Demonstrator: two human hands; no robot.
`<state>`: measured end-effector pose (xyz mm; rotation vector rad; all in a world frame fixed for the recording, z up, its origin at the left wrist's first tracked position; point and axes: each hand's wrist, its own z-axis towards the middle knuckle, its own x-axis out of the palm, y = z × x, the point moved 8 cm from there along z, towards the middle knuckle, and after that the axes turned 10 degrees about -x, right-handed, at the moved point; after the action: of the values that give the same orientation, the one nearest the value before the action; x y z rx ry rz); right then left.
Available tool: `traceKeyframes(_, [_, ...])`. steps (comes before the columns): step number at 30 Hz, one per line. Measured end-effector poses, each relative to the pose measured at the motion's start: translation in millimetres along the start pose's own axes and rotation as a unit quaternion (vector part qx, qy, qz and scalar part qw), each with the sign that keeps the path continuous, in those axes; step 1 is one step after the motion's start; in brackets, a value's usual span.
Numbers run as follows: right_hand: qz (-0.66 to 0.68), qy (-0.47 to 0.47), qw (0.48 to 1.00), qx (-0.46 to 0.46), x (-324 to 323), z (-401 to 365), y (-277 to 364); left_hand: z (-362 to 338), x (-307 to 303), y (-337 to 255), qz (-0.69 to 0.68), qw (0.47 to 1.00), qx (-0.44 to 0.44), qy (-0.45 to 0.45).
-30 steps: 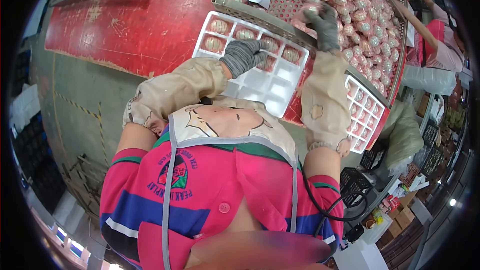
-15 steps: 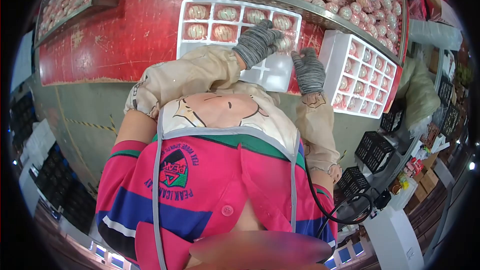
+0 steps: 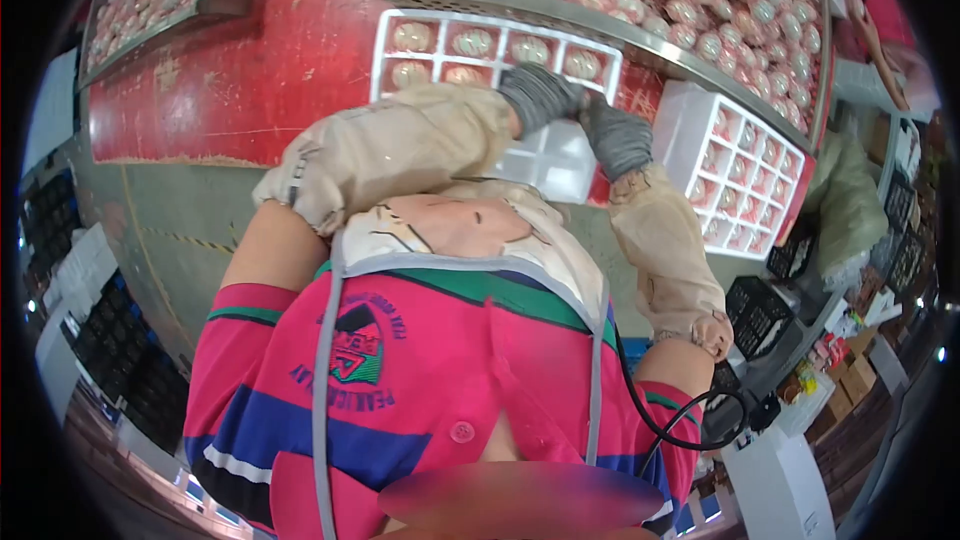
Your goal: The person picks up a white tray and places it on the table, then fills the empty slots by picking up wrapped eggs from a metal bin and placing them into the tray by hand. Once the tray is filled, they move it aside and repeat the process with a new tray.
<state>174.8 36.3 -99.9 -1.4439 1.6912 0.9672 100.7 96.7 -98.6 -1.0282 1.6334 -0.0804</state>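
In the head view, a white foam tray [image 3: 385,65] with square compartments lies on the red table. Plastic-wrapped, egg-shaped items [image 3: 472,42] sit in its far compartments; several near ones are bare. My left hand [image 3: 540,98], in a grey knitted glove, reaches across the tray with its fingers curled at the right-hand compartments. My right hand [image 3: 615,135], gloved alike, meets it at the tray's right edge, fingers bent inward. The fingertips of both hands come together, and whatever lies between them is hidden.
A perforated metal bin [image 3: 560,2] heaped with wrapped items borders the tray's far side. Another metal bin [image 3: 165,25] stands at far left. To the right, a filled white box [image 3: 735,175] leans tilted. Another person's arm [image 3: 875,55] shows at upper right.
My right hand has moved left to meet my left hand. The left hand's fingers have curled in and now hide the wrapped item seen beside them. The view has shifted slightly.
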Motion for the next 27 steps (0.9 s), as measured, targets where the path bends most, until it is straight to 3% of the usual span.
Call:
traceKeyframes(2, [-0.035, 0.069, 0.997, 0.017, 7, 9, -2, 1, 0, -11, 0.152, 0.988, 0.03, -0.011])
traceKeyframes(6, [-0.016, 0.036, 0.999, -0.028, 0, 17, 3, -2, -8, -6, 0.192, 0.981, -0.011, 0.02])
traceKeyframes(8, [-0.002, 0.023, 0.999, -0.029, 0, 19, -2, -19, -30, -8, -0.002, 0.997, 0.071, -0.027])
traceKeyframes(9, [0.004, 0.033, 0.999, -0.016, -5, 13, 1, -36, -58, -13, 0.004, 0.975, 0.153, -0.164])
traceKeyframes(10, [0.013, 0.042, 0.999, -0.001, -6, 11, 1, -48, -94, -18, 0.174, 0.932, 0.152, -0.28])
traceKeyframes(11, [0.002, 0.035, 0.999, -0.004, -2, 12, 0, -44, -121, 0, 0.377, 0.885, -0.061, -0.265])
traceKeyframes(13, [0.009, 0.032, 0.999, -0.02, -1, 10, 2, -45, -178, 37, 0.261, 0.894, 0.079, -0.355])
traceKeyframes(14, [0.009, 0.022, 0.999, -0.033, -3, 10, 2, -50, -200, 41, 0.354, 0.801, 0.14, -0.463])
traceKeyframes(15, [0.003, 0.022, 0.999, -0.033, -3, 11, 2, -50, -215, 50, 0.477, 0.711, 0.029, -0.516])
traceKeyframes(16, [0.005, 0.019, 0.999, -0.031, -2, 11, 0, -42, -218, 66, 0.418, 0.742, 0.064, -0.521])
traceKeyframes(17, [0.006, 0.011, 0.999, -0.043, -1, 12, -1, -35, -220, 73, 0.356, 0.769, 0.099, -0.521])
traceKeyframes(19, [0.009, 0.003, 0.999, -0.05, -2, 10, 1, -13, -217, 78, 0.342, 0.851, 0.053, -0.396])
traceKeyframes(21, [0.021, -0.015, 0.999, -0.04, -3, 7, 0, 7, -208, 85, 0.362, 0.893, -0.006, -0.268])
traceKeyframes(24, [0.042, -0.036, 0.998, -0.02, -7, 3, 0, 24, -197, 96, 0.366, 0.919, -0.074, -0.13])
traceKeyframes(27, [0.055, -0.036, 0.998, -0.013, -7, 2, -2, 20, -187, 101, 0.358, 0.926, -0.113, -0.048])
